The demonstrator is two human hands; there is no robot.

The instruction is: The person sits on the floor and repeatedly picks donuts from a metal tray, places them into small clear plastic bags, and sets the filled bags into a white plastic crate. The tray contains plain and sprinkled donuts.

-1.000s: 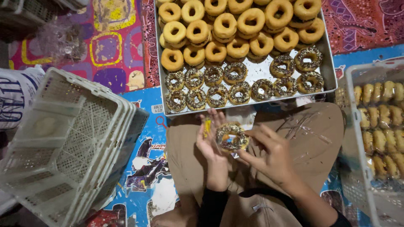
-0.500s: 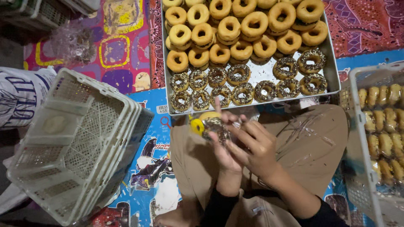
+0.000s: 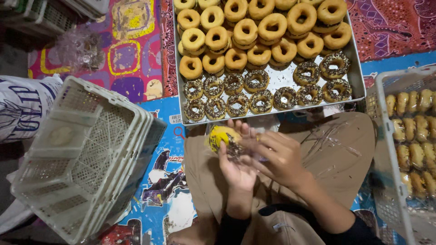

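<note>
— Head view, looking straight down: what are the hands doing?

— Both meet over the lap. The left hand (image 3: 238, 165) lies palm up with its fingers curled around a sprinkled doughnut in a clear wrapper (image 3: 227, 138); a yellow patch shows on the wrapper at its left end. The right hand (image 3: 279, 156) comes over from the right, fingers bent and pinching the same wrapper beside the doughnut (the picture is blurred there, so the exact pinch is hard to make out).

— Where is that doughnut relative to the rest?

— Just below the near edge of the metal tray (image 3: 359, 75), above the person's tan trousers (image 3: 336, 154). It touches only the two hands.

— And what is in the tray?

— Plain glazed doughnuts (image 3: 259, 29) piled in the far part, and two rows of chocolate-sprinkled doughnuts (image 3: 254, 93) along the near part.

— What lies to the sides?

— To the left, a stack of white plastic baskets (image 3: 86, 154) lies tilted on a patterned mat (image 3: 159, 181). To the right, another white basket (image 3: 386, 118) holds rows of small wrapped buns (image 3: 413, 131). A crumpled clear bag (image 3: 81, 45) lies far to the left, well apart from the hands, with a white sack (image 3: 22, 106) below it.
</note>
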